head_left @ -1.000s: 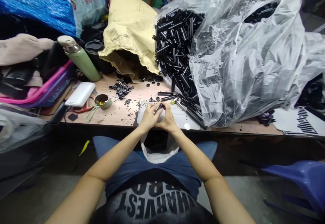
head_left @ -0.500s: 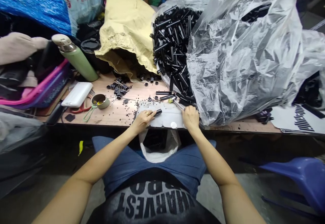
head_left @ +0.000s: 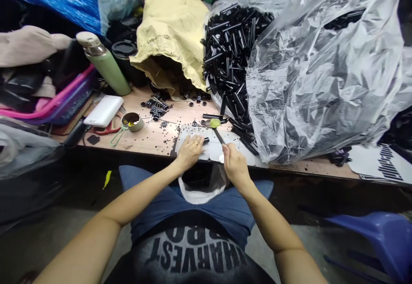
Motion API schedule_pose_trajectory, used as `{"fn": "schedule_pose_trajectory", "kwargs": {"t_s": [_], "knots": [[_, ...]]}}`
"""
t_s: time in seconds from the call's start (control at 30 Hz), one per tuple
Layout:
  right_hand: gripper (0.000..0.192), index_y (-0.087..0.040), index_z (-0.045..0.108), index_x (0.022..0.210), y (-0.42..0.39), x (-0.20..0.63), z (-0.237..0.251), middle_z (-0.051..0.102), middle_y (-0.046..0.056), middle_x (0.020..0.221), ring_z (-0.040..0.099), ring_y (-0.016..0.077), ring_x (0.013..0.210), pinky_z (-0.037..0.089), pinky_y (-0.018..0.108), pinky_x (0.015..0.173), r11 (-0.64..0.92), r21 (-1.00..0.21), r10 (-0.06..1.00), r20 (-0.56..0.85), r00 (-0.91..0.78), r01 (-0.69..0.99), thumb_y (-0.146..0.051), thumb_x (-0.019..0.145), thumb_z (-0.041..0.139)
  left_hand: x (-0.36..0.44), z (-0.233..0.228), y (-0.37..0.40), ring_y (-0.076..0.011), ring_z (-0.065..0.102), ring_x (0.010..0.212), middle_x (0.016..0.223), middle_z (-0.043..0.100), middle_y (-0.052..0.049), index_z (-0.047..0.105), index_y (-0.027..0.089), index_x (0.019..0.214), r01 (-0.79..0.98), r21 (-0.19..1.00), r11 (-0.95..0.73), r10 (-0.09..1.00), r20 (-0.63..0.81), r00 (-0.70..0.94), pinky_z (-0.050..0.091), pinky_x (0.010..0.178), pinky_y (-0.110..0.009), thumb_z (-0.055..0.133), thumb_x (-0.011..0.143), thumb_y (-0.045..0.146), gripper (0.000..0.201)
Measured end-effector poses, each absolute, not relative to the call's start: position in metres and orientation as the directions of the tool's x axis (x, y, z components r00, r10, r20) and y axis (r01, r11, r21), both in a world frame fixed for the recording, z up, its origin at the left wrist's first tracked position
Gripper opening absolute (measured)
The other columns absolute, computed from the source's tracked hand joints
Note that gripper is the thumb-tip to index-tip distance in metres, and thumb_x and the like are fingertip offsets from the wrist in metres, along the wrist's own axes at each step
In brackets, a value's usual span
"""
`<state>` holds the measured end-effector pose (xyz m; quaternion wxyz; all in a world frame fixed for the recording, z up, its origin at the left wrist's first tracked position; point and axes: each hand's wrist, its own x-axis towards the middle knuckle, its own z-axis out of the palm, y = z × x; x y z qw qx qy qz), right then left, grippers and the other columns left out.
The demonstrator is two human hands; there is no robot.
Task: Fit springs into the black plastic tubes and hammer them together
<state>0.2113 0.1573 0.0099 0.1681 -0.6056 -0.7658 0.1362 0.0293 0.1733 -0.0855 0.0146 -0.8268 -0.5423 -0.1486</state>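
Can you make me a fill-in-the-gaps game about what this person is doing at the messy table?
1. The left hand presses a short ____ tube onto the white mat.
2. The right hand holds a thin tool with a ____ tip.
3. The green bottle stands on the ____ side of the table.

Missing words: black; yellow-green; left

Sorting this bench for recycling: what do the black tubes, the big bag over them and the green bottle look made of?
Black tubes: probably moulded plastic, glossy highlights. Big bag: thin clear plastic film, crinkled and shiny. Green bottle: likely painted metal, matt green with a bare steel neck.
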Motion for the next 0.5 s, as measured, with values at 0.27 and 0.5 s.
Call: {"fn": "schedule_pose_trajectory", "kwargs": {"t_s": [0.27, 0.5], "knots": [[0.039, -0.019, 0.054, 0.089, 0.133, 0.183, 0.033, 0.061, 0.002, 0.070, 0.052, 0.0123, 0.053, 0.035, 0.023, 0.054, 0.453, -0.577, 0.891, 0.283, -0.354, 0.680, -0.042, 0.100, 0.024, 0.053, -0.099, 0.167, -0.0330, 0.025, 0.141, 0.144, 0.039, -0.026, 0.036, -0.004, 0.139, 0.885, 0.199, -0.421, 0.895, 0.248, 0.370, 0.016, 0.115, -0.049, 0.037, 0.090, 0.039, 0.065], [0.033, -0.019, 0.055, 0.097, 0.142, 0.172, -0.015, 0.067, 0.005, 0.074, 0.060, 0.0171, 0.060, 0.030, 0.026, 0.055, 0.384, -0.254, 0.892, -0.146, -0.428, 0.887, -0.038, 0.100, 0.029, 0.050, -0.105, 0.177, -0.0338, 0.026, 0.140, 0.146, 0.035, -0.027, 0.030, -0.004, 0.141, 0.876, 0.204, -0.436, 0.883, 0.285, 0.373, 0.023, 0.112, -0.050, 0.038, 0.089, 0.030, 0.063]]}}
